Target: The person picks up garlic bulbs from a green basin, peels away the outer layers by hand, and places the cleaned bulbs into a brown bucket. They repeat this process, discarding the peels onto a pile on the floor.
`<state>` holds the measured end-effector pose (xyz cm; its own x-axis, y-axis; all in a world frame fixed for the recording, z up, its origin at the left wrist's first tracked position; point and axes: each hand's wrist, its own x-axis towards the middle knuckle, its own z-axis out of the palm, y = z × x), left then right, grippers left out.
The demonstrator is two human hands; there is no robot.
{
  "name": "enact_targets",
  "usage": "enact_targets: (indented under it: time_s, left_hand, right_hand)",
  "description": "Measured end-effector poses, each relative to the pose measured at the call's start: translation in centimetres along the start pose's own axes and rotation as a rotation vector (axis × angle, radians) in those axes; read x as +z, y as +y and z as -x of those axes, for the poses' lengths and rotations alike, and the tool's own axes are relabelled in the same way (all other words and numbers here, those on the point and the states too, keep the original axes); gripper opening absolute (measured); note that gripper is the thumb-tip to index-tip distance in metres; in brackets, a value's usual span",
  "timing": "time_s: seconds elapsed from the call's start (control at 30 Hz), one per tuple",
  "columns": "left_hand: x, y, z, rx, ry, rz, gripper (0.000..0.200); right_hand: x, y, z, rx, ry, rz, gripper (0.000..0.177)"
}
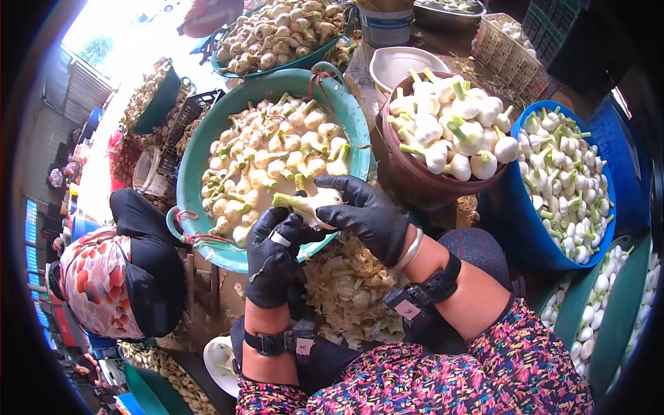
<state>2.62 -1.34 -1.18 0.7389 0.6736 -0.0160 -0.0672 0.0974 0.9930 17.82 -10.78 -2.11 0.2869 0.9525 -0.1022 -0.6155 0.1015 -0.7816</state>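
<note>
A white garlic bulb (319,200) with a thick green cut stem is held in front of me, over the near rim of a turquoise tub (181,166). My right hand (370,214), in a black glove, grips the bulb end between thumb and fingers. Gloved in black too, my left hand (271,252) is closed with its fingertips against the bulb's lower left side, under the stem. A white band wraps one of its fingers. Unpeeled garlic (266,155) lies in cloudy water inside the tub. Below my hands is a heap of peeled-off garlic skins (353,287).
Clean garlic bulbs (456,128) pile above a maroon bucket (422,183) on the right. Beside it stands a blue tub (508,228) of white garlic. More garlic (283,34) fills a basin behind. A person (121,277) in a floral head covering sits at left.
</note>
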Motion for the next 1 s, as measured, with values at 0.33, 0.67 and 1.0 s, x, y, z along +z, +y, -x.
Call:
enact_targets:
  time_s: [0.33,0.67,1.0]
  left_hand:
    - [0.4,-0.2,0.1,-0.107,0.095,0.136,0.032]
    - [0.0,-2.2,0.0,0.35,0.041,-0.571,0.032]
    - [1.2,-0.3,1.2,-0.004,0.152,0.213,0.032]
  right_hand:
    - [0.8,1.4,0.2,-0.095,-0.004,0.101,0.042]
    - [-0.6,-0.1,1.2,0.649,-0.475,-0.298,0.037]
    - [0.3,-0.8,1.1,0.238,-0.034,0.128,0.036]
